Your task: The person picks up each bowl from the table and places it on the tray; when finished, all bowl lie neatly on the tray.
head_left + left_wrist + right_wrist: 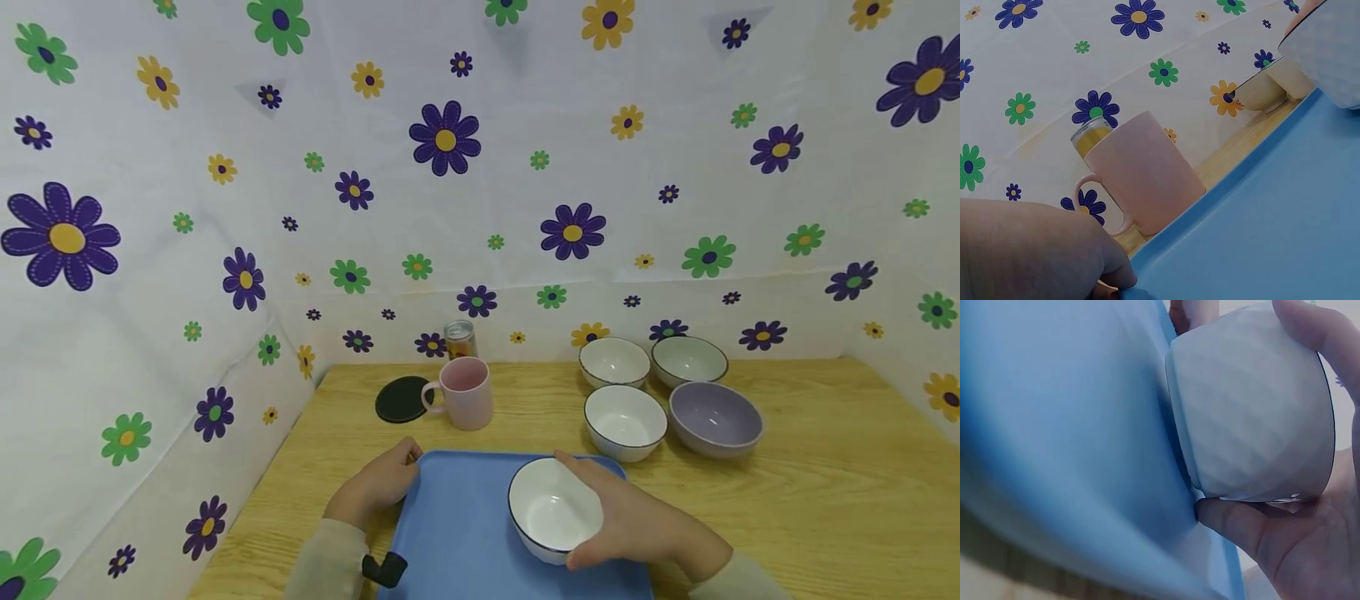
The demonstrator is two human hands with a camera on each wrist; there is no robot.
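Note:
My right hand (pixel 633 521) grips a white bowl (pixel 551 508) with a dark rim, thumb and fingers spread round its side. The bowl's faceted outer wall (pixel 1250 412) fills much of the right wrist view. It is upright over the right half of a blue tray (pixel 457 533); whether its base touches the tray I cannot tell. At the tray's far left corner, my left hand (pixel 382 479) holds the edge with curled fingers. In the left wrist view this hand (pixel 1041 250) partly hides the corner, with a pink mug (pixel 1147 169) just beyond.
Behind the tray stand the pink mug (pixel 467 396), a black round coaster (pixel 403 399) and a can (pixel 460 338). To the back right are several bowls, among them a white bowl (pixel 625 425) and a purple bowl (pixel 716 421). A flowered sheet (pixel 510 183) borders the wooden table (pixel 840 467).

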